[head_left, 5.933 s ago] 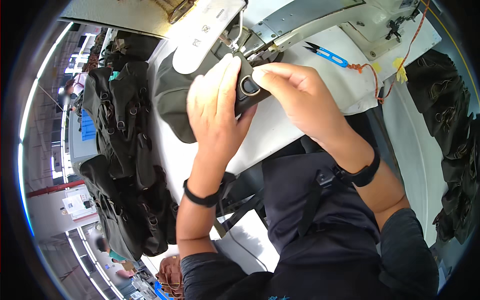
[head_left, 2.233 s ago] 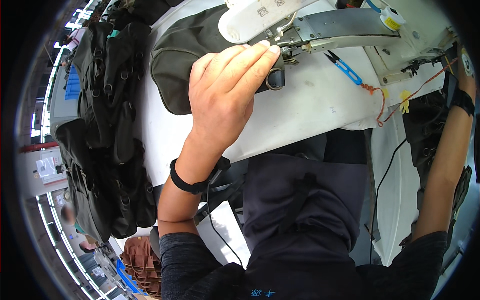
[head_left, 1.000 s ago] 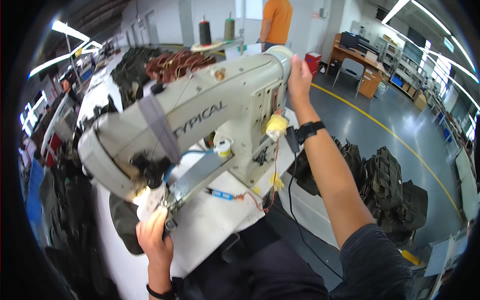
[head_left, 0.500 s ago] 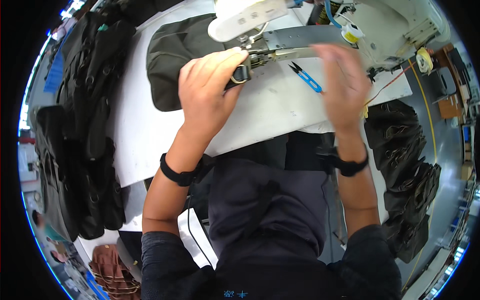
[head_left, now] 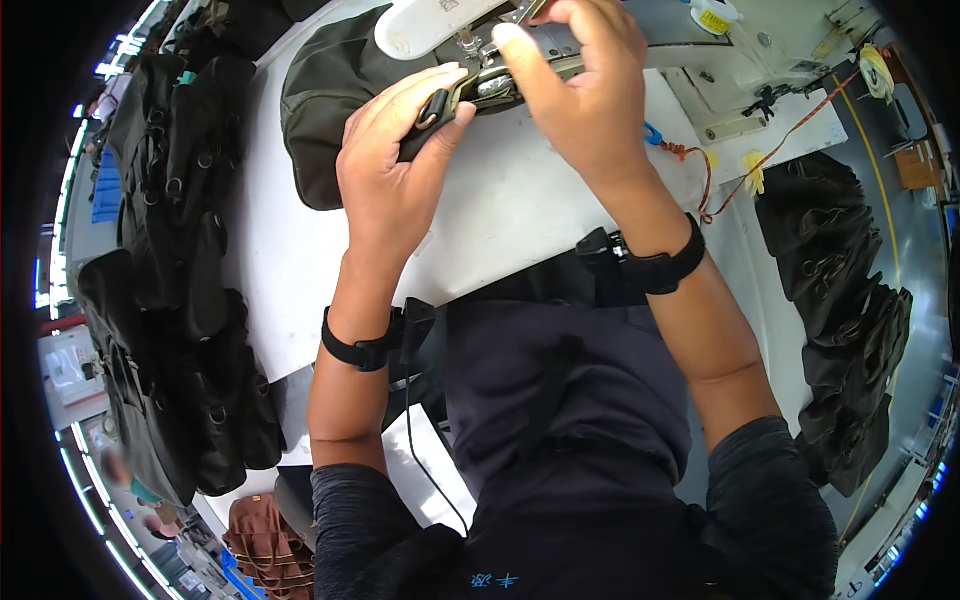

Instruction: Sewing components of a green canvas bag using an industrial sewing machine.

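My left hand [head_left: 395, 150] grips the dark olive fabric piece [head_left: 315, 110] near its folded edge, where a small dark strap with a metal ring [head_left: 432, 108] shows. My right hand [head_left: 585, 95] is curled at the sewing machine's needle area [head_left: 470, 42], thumb raised beside a small metal part; what it grips is unclear. The fabric lies under the machine's pale cover plate [head_left: 410, 30] on the white table [head_left: 330, 260]. Blue thread snips [head_left: 652, 134] on an orange cord are mostly hidden behind my right hand.
Piles of dark bags [head_left: 170, 200] fill the left side; more dark bags [head_left: 830, 280] hang at the right. Brown pieces [head_left: 270, 545] sit at lower left. The machine body [head_left: 770, 50], a small white bottle [head_left: 715, 15] and yellow cloth [head_left: 755, 172] are at upper right. A blurred co-worker [head_left: 125, 475] is at far left.
My right hand left the handwheel, swung down past the snips and has moved up-left to the needle area. My left hand stays on the fabric, with its thumb now at the folded edge.
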Demonstrator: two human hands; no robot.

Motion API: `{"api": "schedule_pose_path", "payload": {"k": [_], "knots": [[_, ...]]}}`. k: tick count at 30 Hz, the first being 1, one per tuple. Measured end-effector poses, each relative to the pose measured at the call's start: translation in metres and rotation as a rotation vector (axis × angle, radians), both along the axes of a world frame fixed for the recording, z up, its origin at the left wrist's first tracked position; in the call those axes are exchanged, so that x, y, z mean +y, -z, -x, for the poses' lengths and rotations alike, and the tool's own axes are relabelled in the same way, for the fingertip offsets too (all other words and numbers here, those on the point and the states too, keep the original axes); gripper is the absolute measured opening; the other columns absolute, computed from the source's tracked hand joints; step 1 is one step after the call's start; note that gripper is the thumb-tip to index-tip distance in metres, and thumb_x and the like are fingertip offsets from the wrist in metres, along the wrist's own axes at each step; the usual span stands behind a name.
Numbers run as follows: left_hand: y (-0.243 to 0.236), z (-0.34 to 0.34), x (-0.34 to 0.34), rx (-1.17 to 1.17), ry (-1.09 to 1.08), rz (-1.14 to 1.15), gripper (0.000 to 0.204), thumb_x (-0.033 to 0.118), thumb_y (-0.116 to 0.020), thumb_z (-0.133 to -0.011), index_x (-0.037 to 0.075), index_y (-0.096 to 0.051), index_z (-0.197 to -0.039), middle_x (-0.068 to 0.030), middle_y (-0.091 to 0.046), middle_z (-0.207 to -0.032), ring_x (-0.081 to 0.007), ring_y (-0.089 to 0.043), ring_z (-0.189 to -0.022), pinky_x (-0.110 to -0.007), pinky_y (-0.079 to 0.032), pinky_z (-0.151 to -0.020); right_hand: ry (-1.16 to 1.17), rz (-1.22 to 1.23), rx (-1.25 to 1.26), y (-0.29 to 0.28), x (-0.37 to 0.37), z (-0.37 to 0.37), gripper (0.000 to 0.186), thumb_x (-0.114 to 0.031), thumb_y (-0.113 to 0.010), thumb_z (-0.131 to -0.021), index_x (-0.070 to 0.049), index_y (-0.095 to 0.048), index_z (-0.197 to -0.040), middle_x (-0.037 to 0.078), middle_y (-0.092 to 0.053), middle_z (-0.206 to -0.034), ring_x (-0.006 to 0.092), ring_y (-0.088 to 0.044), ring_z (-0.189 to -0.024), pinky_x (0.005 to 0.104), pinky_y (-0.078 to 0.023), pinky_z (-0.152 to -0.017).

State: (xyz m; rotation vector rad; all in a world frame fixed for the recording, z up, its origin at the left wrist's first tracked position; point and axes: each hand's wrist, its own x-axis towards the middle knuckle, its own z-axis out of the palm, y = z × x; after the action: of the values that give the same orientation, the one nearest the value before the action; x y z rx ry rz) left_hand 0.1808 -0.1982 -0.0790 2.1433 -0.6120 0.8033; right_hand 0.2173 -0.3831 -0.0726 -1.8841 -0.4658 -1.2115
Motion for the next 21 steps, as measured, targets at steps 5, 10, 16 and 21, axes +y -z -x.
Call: {"api": "schedule_pose_path", "payload": {"k": [5,10,16,21], "knots": [[-0.002,0.012,-0.008,-0.075,-0.013,-0.144,0.053,0.012,-0.087,-0.076,0.009,-0.070,-0.127,-0.0095,-0.071,-0.130,-0.0281,-0.066,-0.119,-0.040,-0.046,-0.104,-0.315,-0.336,0.250,0.010,-0.011,0.047,0.013,-0.013,-0.063,-0.099,-0.003,-0.070,-0.106,0.007,-0.074,-0.094,0.0179,-0.068,-0.088,0.0320,-0.052,-0.081],[-0.003,0.023,-0.004,-0.124,0.012,-0.240,0.049,0.010,-0.084,-0.078,0.009,-0.070,-0.126,-0.0109,-0.069,-0.132,-0.0303,-0.065,-0.120,-0.041,-0.046,-0.104,-0.530,-0.422,0.572,0.029,0.001,0.065,0.022,-0.016,-0.061,-0.100,-0.001,-0.069,-0.114,0.011,-0.075,-0.102,0.0197,-0.070,-0.096,0.0308,-0.054,-0.083],[-0.003,0.026,-0.003,-0.304,-0.090,-0.438,0.040,0.010,-0.078,-0.085,0.008,-0.071,-0.124,-0.0081,-0.069,-0.132,-0.0292,-0.063,-0.122,-0.043,-0.044,-0.106,-0.685,-0.347,0.644,0.043,-0.005,0.053,0.031,-0.018,-0.065,-0.098,0.003,-0.068,-0.122,0.010,-0.076,-0.103,0.0171,-0.070,-0.098,0.0288,-0.053,-0.088],[-0.008,0.034,-0.009,-0.208,-0.019,-0.346,0.038,0.009,-0.074,-0.089,0.005,-0.069,-0.127,-0.0108,-0.070,-0.129,-0.0305,-0.066,-0.119,-0.041,-0.047,-0.103,-0.985,-0.591,0.753,0.029,-0.008,0.057,0.033,-0.014,-0.066,-0.100,0.004,-0.067,-0.127,0.004,-0.074,-0.101,0.0092,-0.066,-0.093,0.0261,-0.052,-0.085]]}}
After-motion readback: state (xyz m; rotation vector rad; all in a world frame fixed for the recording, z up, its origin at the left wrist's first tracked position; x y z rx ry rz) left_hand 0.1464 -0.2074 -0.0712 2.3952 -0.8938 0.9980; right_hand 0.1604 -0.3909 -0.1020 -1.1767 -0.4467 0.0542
